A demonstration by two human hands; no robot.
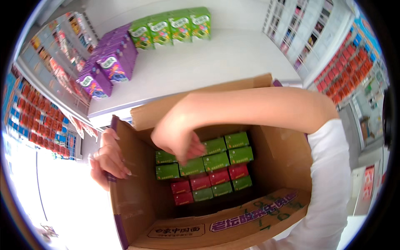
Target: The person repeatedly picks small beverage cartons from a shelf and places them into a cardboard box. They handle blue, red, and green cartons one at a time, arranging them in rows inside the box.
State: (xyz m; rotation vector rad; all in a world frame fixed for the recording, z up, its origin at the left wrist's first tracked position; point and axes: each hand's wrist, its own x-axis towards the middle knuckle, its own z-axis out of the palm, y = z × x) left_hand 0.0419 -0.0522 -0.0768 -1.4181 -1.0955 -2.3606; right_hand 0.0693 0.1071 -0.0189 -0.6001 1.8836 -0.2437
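An open cardboard box (281,147) stands before me, its flaps spread and printed with writing. My left hand (109,159) grips the upper edge of its left side, fingers curled over the rim. My right hand (181,137) reaches down inside, fingers pointing at green small cartons (216,161) in the upper rows; it is blurred, and whether it touches one I cannot tell. Below those lie red small cartons (200,183) and more green ones. Green drink cartons (179,29) stand in a row on the white shelf (218,62), with purple drink cartons (115,67) left of them.
The shelf's front edge runs just behind the box's back flap (200,103). Side panels hung with small packets (62,47) flank the shelf. Racks of red packages (43,122) stand at the far left, and similar red packages (347,72) hang at the right.
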